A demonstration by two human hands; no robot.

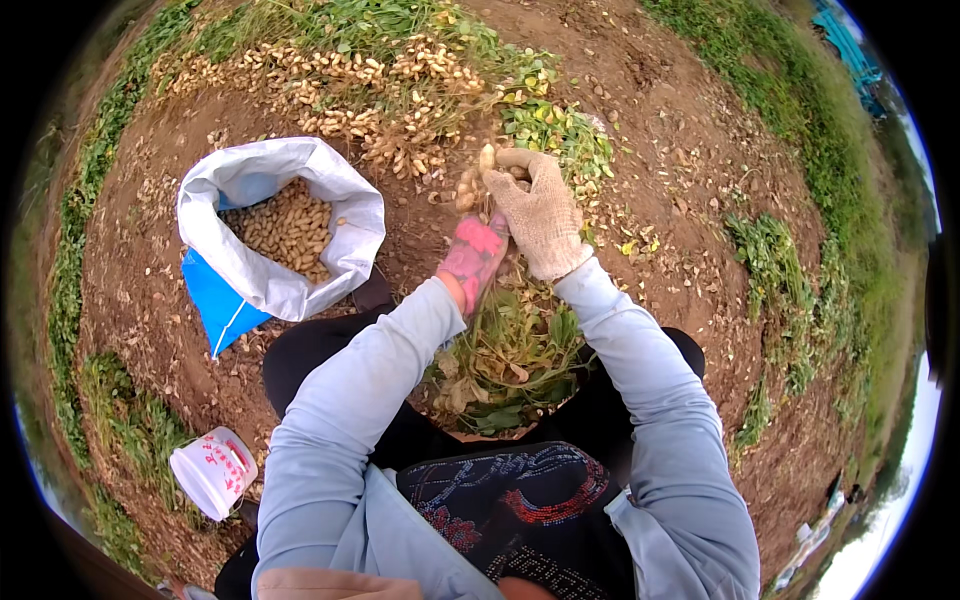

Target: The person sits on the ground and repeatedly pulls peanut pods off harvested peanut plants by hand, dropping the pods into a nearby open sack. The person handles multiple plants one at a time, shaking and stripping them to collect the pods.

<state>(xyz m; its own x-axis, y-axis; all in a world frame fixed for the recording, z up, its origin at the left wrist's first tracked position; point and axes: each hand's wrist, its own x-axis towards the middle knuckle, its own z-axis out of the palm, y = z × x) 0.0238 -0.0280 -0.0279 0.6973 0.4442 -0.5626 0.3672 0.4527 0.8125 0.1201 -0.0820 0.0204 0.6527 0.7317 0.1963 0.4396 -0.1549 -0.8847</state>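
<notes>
My left hand (474, 259), in a pink patterned glove, is closed around the stems of a peanut plant (517, 349), whose yellowing leaves hang between my legs. Peanut pods (466, 189) stick out at the plant's root end, just beyond that hand. My right hand (541, 214), in a beige knitted glove, curls its fingers and thumb around several pods there. The two hands touch or nearly touch. To the left stands a white woven sack (352, 251) with a rolled-open rim and blue outside, partly filled with loose peanuts (289, 229).
Uprooted peanut plants (405, 82) lie in a row ahead, pods showing. Leafy cuttings (555, 139) lie beyond my right hand. A white plastic bucket (210, 476) bearing red writing is tilted at lower left. More vines (772, 262) and a grassy strip (840, 165) are at right.
</notes>
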